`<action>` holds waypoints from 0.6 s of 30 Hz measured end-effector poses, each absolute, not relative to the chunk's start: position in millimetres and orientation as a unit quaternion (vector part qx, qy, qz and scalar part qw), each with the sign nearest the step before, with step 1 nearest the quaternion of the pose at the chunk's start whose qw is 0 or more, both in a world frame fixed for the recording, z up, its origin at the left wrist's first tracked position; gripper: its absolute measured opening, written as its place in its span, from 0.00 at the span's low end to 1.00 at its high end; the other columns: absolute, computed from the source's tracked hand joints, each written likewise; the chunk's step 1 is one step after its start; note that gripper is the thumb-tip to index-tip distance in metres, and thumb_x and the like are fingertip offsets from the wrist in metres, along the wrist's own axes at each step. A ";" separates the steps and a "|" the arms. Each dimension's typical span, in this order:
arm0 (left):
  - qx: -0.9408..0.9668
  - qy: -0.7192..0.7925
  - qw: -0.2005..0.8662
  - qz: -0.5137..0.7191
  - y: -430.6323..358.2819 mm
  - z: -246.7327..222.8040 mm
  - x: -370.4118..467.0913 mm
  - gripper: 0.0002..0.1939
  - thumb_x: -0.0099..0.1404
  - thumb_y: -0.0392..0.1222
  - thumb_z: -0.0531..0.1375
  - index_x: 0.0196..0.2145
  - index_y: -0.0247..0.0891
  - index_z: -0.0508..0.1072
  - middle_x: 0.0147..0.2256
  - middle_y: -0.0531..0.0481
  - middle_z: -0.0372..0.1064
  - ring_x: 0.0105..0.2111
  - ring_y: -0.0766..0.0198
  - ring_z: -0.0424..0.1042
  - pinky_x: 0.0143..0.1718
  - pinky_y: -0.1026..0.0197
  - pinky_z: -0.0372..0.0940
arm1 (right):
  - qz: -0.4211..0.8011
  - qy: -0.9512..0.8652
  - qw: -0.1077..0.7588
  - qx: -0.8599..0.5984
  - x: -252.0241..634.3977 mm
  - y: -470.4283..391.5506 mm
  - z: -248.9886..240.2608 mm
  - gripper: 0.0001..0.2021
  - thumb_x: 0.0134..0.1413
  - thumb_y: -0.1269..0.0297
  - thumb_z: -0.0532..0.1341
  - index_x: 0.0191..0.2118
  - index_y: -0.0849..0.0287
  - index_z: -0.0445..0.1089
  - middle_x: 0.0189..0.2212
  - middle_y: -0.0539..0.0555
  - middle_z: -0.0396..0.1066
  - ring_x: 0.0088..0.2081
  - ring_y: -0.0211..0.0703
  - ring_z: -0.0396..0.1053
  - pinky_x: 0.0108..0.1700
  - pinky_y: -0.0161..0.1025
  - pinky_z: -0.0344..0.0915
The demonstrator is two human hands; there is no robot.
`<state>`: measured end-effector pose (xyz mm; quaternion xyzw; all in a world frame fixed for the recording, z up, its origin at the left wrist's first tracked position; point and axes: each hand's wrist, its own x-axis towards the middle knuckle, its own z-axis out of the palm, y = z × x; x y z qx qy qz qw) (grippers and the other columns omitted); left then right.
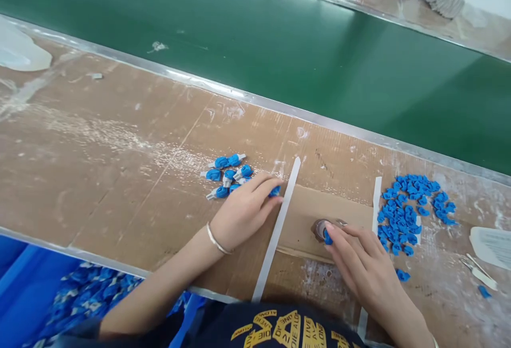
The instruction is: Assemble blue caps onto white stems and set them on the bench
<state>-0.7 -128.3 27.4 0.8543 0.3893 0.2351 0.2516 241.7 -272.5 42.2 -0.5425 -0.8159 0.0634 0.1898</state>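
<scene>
On the head view I see the left hand (248, 207) pinching a blue-and-white piece (275, 191), just right of a cluster of similar ones (228, 176) on the table (159, 215). The right hand (361, 257) pinches a blue piece (328, 237) at the small round pot (319, 226), left of the loose blue pile (403, 215).

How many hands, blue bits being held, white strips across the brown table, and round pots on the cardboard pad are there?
Hands, left hand and right hand: 2
Held blue bits: 2
White strips: 2
Round pot: 1
Total: 7
</scene>
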 end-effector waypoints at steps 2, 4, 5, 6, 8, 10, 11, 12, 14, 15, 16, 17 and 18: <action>0.769 0.387 0.412 0.299 -146.1 30.6 2.6 0.09 0.69 0.38 0.59 0.46 0.38 0.75 0.44 0.44 0.74 0.43 0.58 0.74 0.45 0.57 0.72 | 0.076 -0.811 0.195 -0.547 242.1 -271.0 40.7 0.29 0.72 0.73 0.55 0.72 0.55 0.46 0.51 0.57 0.74 0.48 0.54 0.71 0.48 0.51 0.71; 0.636 0.381 0.573 0.349 -165.9 31.4 8.5 0.07 0.65 0.36 0.65 0.42 0.40 0.78 0.44 0.45 0.74 0.43 0.58 0.75 0.44 0.59 0.72 | 0.112 -0.788 0.233 -0.559 241.1 -272.4 40.8 0.26 0.72 0.71 0.56 0.70 0.53 0.52 0.51 0.56 0.74 0.48 0.53 0.71 0.49 0.49 0.72; 0.557 0.372 0.647 0.365 -175.8 30.8 12.0 0.07 0.63 0.36 0.67 0.40 0.40 0.78 0.44 0.46 0.74 0.42 0.59 0.76 0.43 0.60 0.73 | 0.142 -0.766 0.265 -0.568 239.3 -273.9 41.6 0.24 0.72 0.70 0.56 0.69 0.52 0.56 0.51 0.55 0.74 0.48 0.52 0.71 0.49 0.48 0.73; 0.476 0.356 0.711 0.375 -185.3 29.6 15.8 0.07 0.61 0.36 0.68 0.39 0.40 0.79 0.42 0.46 0.75 0.41 0.60 0.77 0.41 0.61 0.73 | 0.176 -0.736 0.308 -0.577 236.4 -275.8 43.0 0.22 0.72 0.69 0.57 0.67 0.51 0.59 0.50 0.55 0.74 0.49 0.51 0.72 0.49 0.47 0.73; 0.336 0.321 0.802 0.375 -201.7 27.1 23.4 0.09 0.60 0.36 0.70 0.39 0.40 0.78 0.39 0.48 0.76 0.38 0.61 0.79 0.39 0.63 0.73 | 0.259 -0.649 0.404 -0.590 228.4 -280.4 46.4 0.18 0.71 0.66 0.59 0.63 0.49 0.62 0.49 0.54 0.75 0.50 0.48 0.73 0.50 0.43 0.75; 0.248 0.295 0.849 0.362 -213.3 26.0 30.4 0.14 0.58 0.37 0.72 0.42 0.41 0.77 0.37 0.50 0.77 0.37 0.61 0.79 0.39 0.63 0.73 | 0.336 -0.558 0.489 -0.580 219.1 -285.4 49.3 0.17 0.71 0.63 0.60 0.62 0.48 0.63 0.48 0.52 0.76 0.50 0.44 0.74 0.51 0.39 0.75; 0.223 0.286 0.861 0.357 -217.0 26.2 33.4 0.16 0.57 0.37 0.73 0.43 0.41 0.76 0.37 0.50 0.77 0.37 0.60 0.79 0.39 0.63 0.73 | 0.365 -0.522 0.520 -0.568 214.7 -287.7 50.1 0.17 0.71 0.62 0.61 0.61 0.47 0.64 0.48 0.52 0.76 0.50 0.44 0.75 0.51 0.37 0.75; 0.206 0.278 0.869 0.353 -219.5 26.9 36.1 0.18 0.56 0.37 0.74 0.44 0.41 0.76 0.38 0.50 0.77 0.37 0.60 0.79 0.39 0.63 0.73 | 0.389 -0.496 0.543 -0.556 210.7 -289.8 50.4 0.16 0.71 0.62 0.61 0.61 0.47 0.64 0.48 0.52 0.76 0.49 0.43 0.75 0.51 0.36 0.74; 0.188 0.261 0.881 0.348 -221.9 28.8 40.5 0.20 0.55 0.36 0.75 0.43 0.40 0.75 0.37 0.50 0.77 0.36 0.62 0.79 0.36 0.64 0.73 | 0.419 -0.466 0.568 -0.533 204.5 -293.1 49.8 0.16 0.71 0.61 0.61 0.61 0.47 0.65 0.49 0.53 0.76 0.50 0.45 0.75 0.52 0.38 0.75; 0.182 0.255 0.884 0.346 -222.4 29.6 42.3 0.20 0.54 0.35 0.75 0.43 0.40 0.75 0.37 0.50 0.77 0.35 0.63 0.78 0.35 0.65 0.73 | 0.429 -0.458 0.574 -0.527 202.3 -294.3 49.2 0.17 0.70 0.61 0.61 0.61 0.47 0.65 0.49 0.54 0.76 0.50 0.47 0.75 0.52 0.40 0.75; 0.178 0.251 0.887 0.344 -222.7 30.2 43.7 0.20 0.54 0.35 0.75 0.42 0.39 0.75 0.37 0.51 0.76 0.35 0.64 0.78 0.35 0.66 0.72 | 0.435 -0.454 0.576 -0.522 200.5 -295.3 48.8 0.17 0.70 0.61 0.62 0.61 0.47 0.65 0.49 0.54 0.75 0.50 0.48 0.75 0.52 0.42 0.75; 0.175 0.247 0.889 0.342 -222.9 30.5 44.9 0.19 0.53 0.34 0.75 0.41 0.39 0.75 0.36 0.51 0.76 0.34 0.65 0.78 0.34 0.67 0.72 | 0.438 -0.452 0.577 -0.520 199.0 -296.1 48.7 0.16 0.70 0.62 0.62 0.60 0.47 0.65 0.50 0.55 0.75 0.50 0.49 0.75 0.52 0.42 0.75; 0.173 0.246 0.891 0.341 -223.2 30.7 45.8 0.19 0.53 0.33 0.75 0.41 0.38 0.75 0.36 0.51 0.76 0.34 0.66 0.77 0.34 0.68 0.71 | 0.440 -0.451 0.577 -0.520 197.8 -296.8 48.8 0.16 0.70 0.62 0.62 0.60 0.46 0.66 0.50 0.55 0.75 0.50 0.49 0.75 0.52 0.42 0.75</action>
